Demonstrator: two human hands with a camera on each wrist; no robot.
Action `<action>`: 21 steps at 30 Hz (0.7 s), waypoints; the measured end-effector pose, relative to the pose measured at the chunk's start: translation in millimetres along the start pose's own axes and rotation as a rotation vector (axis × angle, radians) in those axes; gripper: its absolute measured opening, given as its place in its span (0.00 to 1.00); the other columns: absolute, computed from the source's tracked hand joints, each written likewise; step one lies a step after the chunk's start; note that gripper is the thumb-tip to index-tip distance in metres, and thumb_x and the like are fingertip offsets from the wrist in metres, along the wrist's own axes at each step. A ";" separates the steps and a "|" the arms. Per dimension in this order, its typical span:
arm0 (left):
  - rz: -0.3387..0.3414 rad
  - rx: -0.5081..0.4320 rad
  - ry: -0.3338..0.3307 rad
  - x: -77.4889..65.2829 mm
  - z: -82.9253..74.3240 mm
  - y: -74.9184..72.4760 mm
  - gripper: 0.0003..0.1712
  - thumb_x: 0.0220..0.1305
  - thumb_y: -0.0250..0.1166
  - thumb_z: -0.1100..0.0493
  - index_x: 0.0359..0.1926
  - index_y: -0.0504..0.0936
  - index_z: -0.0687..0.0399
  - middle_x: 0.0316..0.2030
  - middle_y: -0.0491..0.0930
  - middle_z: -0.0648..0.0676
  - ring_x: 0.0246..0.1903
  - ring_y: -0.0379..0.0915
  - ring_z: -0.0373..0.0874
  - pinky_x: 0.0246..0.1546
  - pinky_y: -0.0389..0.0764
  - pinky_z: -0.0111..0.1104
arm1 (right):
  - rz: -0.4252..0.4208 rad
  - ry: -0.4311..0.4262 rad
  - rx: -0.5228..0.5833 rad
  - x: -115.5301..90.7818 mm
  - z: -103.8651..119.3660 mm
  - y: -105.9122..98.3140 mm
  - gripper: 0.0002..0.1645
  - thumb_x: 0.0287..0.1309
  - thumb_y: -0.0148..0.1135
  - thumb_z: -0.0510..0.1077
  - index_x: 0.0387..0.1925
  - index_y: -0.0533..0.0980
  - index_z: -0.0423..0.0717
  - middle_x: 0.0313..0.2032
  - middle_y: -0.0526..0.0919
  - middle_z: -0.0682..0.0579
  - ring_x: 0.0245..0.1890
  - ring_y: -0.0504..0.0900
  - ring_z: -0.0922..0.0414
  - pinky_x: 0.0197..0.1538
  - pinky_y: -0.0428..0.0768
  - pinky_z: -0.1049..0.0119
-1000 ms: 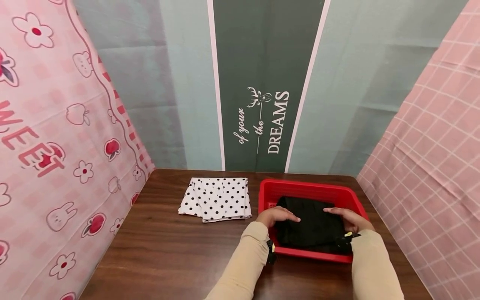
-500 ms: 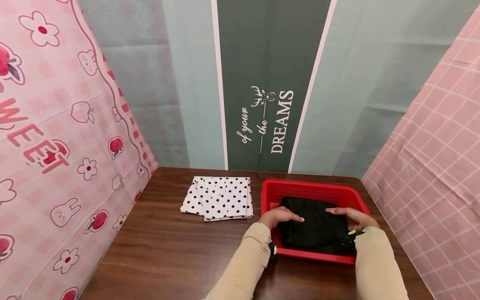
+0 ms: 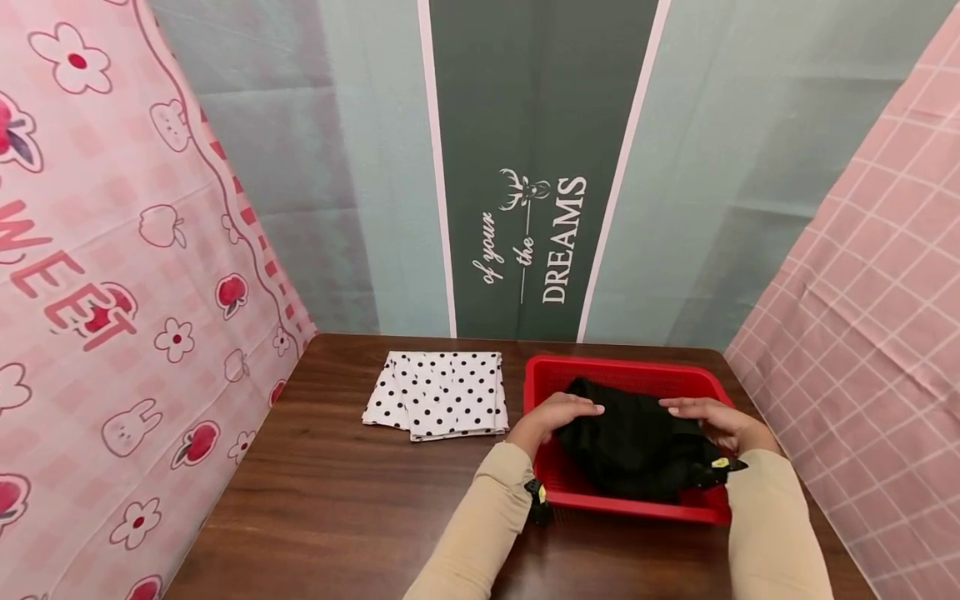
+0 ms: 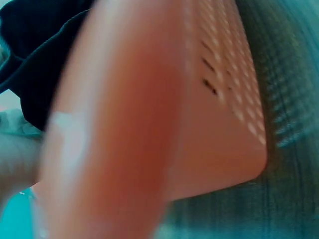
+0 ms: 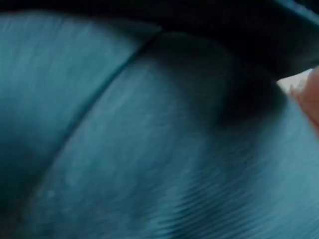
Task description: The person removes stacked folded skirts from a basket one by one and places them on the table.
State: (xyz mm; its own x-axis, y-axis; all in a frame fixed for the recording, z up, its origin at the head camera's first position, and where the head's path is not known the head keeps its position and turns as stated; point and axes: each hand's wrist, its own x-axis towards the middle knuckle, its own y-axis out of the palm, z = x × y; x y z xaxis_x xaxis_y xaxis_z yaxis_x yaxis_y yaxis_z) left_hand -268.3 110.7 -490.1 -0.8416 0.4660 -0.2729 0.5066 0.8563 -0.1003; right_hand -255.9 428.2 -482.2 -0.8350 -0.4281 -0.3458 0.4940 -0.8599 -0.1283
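Observation:
A folded black cloth, perhaps a garment, sits within a red plastic basket, its far side raised and its near part sagging. My left hand grips its left far corner, thumb on top and the other fingers hidden beneath. At the right far corner my right hand holds the same cloth in a like way. The left wrist view is filled by the basket's perforated wall, with dark cloth at upper left. Blurred dark fabric covers nearly all of the right wrist view.
Left of the basket, a folded white cloth with black dots lies flat on the brown wooden table. Printed curtains hang behind and along both sides. The basket's rim stands around the black cloth.
Both hands have lifted the far side of the black cloth slightly, and it now bunches and sags. The right hand has shifted a little to the right. The dotted cloth stays put.

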 end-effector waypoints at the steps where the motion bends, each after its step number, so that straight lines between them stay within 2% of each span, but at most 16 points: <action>1: 0.005 -0.008 0.018 -0.9 -2.0 -1.5 0.23 0.54 0.66 0.47 0.50 0.81 0.51 0.45 0.77 0.44 0.49 0.69 0.42 0.51 0.69 0.42 | -0.034 -0.008 -0.052 -0.9 3.5 0.3 0.30 0.67 0.48 0.43 0.64 0.58 0.28 0.65 0.53 0.32 0.61 0.54 0.49 0.62 0.54 0.46; 2: 0.010 -0.022 0.033 -1.7 -3.6 -2.8 0.23 0.55 0.67 0.49 0.51 0.81 0.52 0.46 0.77 0.44 0.50 0.68 0.42 0.51 0.69 0.41 | -0.051 -0.017 -0.075 -1.8 6.5 0.7 0.31 0.67 0.48 0.43 0.64 0.56 0.27 0.65 0.51 0.31 0.61 0.54 0.50 0.62 0.54 0.45; 3: 0.013 -0.033 0.048 -2.5 -5.0 -4.0 0.23 0.55 0.67 0.50 0.51 0.80 0.53 0.46 0.76 0.45 0.50 0.68 0.42 0.51 0.70 0.40 | -0.066 -0.031 -0.094 -2.7 9.0 1.4 0.31 0.67 0.48 0.43 0.64 0.56 0.27 0.66 0.51 0.31 0.60 0.56 0.55 0.62 0.57 0.50; 5: 0.008 -0.049 0.071 -5.0 -7.2 -6.5 0.24 0.55 0.68 0.52 0.53 0.79 0.54 0.48 0.75 0.46 0.49 0.68 0.42 0.49 0.71 0.38 | -0.093 -0.056 -0.103 -5.0 14.3 2.9 0.31 0.67 0.49 0.42 0.65 0.56 0.29 0.65 0.54 0.33 0.44 0.70 0.63 0.49 0.70 0.61; 6: 0.004 -0.058 0.084 -6.2 -8.2 -7.7 0.24 0.54 0.69 0.54 0.53 0.79 0.54 0.48 0.75 0.47 0.49 0.68 0.42 0.48 0.71 0.37 | -0.100 -0.074 -0.106 -6.5 16.4 3.9 0.31 0.67 0.49 0.42 0.66 0.55 0.30 0.64 0.54 0.34 0.33 0.71 0.67 0.39 0.74 0.67; 8: -0.012 -0.066 0.117 -8.8 -9.7 -10.5 0.25 0.53 0.70 0.57 0.53 0.79 0.55 0.50 0.74 0.49 0.48 0.68 0.41 0.47 0.72 0.35 | -0.117 -0.091 -0.090 -9.8 21.0 7.1 0.31 0.67 0.49 0.42 0.67 0.55 0.33 0.65 0.52 0.33 0.16 0.64 0.69 0.20 0.68 0.73; 10: -0.018 -0.076 0.142 -11.6 -10.9 -13.1 0.25 0.52 0.70 0.59 0.54 0.78 0.56 0.51 0.73 0.50 0.46 0.69 0.41 0.45 0.73 0.33 | -0.147 -0.104 -0.081 -13.4 24.7 11.2 0.32 0.67 0.51 0.43 0.67 0.56 0.35 0.65 0.50 0.31 0.08 0.53 0.64 0.11 0.61 0.73; 12: -0.016 -0.089 0.164 -13.8 -11.9 -15.2 0.26 0.51 0.71 0.61 0.54 0.78 0.56 0.50 0.73 0.51 0.44 0.70 0.40 0.43 0.74 0.32 | -0.187 -0.120 -0.094 -17.4 27.7 15.7 0.31 0.66 0.52 0.44 0.67 0.58 0.38 0.66 0.48 0.30 0.07 0.52 0.63 0.10 0.60 0.72; 15: -0.024 -0.094 0.186 -17.4 -13.3 -17.9 0.28 0.49 0.72 0.64 0.55 0.77 0.54 0.50 0.72 0.50 0.42 0.70 0.40 0.43 0.74 0.32 | -0.273 -0.152 -0.137 -22.6 31.1 21.7 0.29 0.65 0.55 0.45 0.65 0.63 0.42 0.63 0.59 0.41 0.06 0.52 0.59 0.08 0.61 0.66; 17: -0.033 -0.089 0.201 -19.3 -13.6 -18.3 0.30 0.48 0.72 0.65 0.56 0.77 0.52 0.51 0.72 0.49 0.45 0.69 0.40 0.45 0.72 0.32 | -0.325 -0.172 -0.125 -27.2 31.4 25.1 0.27 0.64 0.57 0.45 0.63 0.67 0.45 0.57 0.70 0.52 0.05 0.52 0.58 0.07 0.59 0.64; 19: -0.044 -0.085 0.222 -21.9 -15.3 -19.0 0.32 0.48 0.72 0.65 0.57 0.76 0.51 0.53 0.71 0.49 0.48 0.66 0.40 0.48 0.71 0.33 | -0.359 -0.197 -0.097 -31.5 32.4 28.4 0.25 0.63 0.57 0.43 0.62 0.70 0.49 0.47 0.79 0.60 0.04 0.53 0.59 0.06 0.60 0.64; 21: -0.052 -0.085 0.236 -24.9 -17.9 -20.1 0.33 0.48 0.72 0.65 0.57 0.76 0.49 0.55 0.70 0.48 0.51 0.65 0.41 0.49 0.70 0.34 | -0.364 -0.236 -0.033 -35.0 34.2 31.4 0.24 0.63 0.56 0.41 0.61 0.71 0.50 0.42 0.81 0.63 0.06 0.61 0.61 0.08 0.64 0.66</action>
State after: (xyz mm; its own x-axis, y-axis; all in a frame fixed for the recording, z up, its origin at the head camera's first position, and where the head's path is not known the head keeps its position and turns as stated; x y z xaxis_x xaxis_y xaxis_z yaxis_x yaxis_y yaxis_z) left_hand -260.8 85.9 -464.2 -0.8914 0.4516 -0.0378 0.4527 0.8913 -0.0251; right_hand -219.5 406.7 -442.3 -0.9868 -0.1538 -0.0514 0.1616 -0.9588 -0.2336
